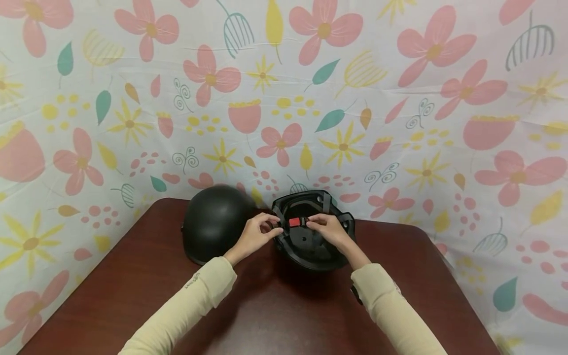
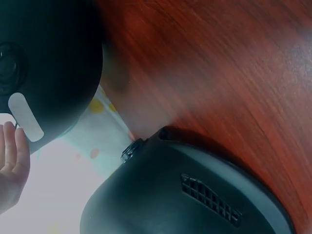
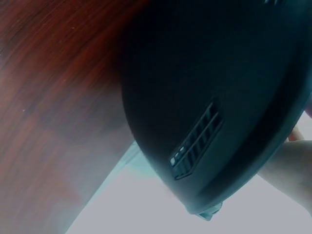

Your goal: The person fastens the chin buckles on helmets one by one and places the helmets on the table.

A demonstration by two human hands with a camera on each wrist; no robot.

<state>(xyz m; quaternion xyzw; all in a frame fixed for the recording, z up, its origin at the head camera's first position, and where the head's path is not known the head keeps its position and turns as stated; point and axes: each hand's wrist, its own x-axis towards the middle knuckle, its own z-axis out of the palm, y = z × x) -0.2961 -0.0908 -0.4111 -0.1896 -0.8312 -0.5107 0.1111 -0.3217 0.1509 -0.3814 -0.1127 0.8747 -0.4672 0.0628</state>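
Note:
A black helmet [image 1: 319, 246] lies upside down on the table, its padded inside facing up. Across its opening runs a chin strap with a red buckle [image 1: 295, 222] joined to a black piece. My left hand [image 1: 257, 234] pinches the strap left of the buckle between thumb and forefinger. On the other side, my right hand [image 1: 330, 229] pinches the strap at the buckle's black end. The left wrist view shows fingers [image 2: 14, 151] beside this helmet's shell, near a pale oblong strip [image 2: 26, 117]. A vent [image 3: 197, 141] shows in the right wrist view.
A second black helmet [image 1: 217, 222] stands dome up, close to the left forearm; its vent [image 2: 209, 200] shows in the left wrist view. Both helmets are near the far edge of the dark red wooden table [image 1: 275, 320]. Behind hangs a flowered cloth [image 1: 284, 98].

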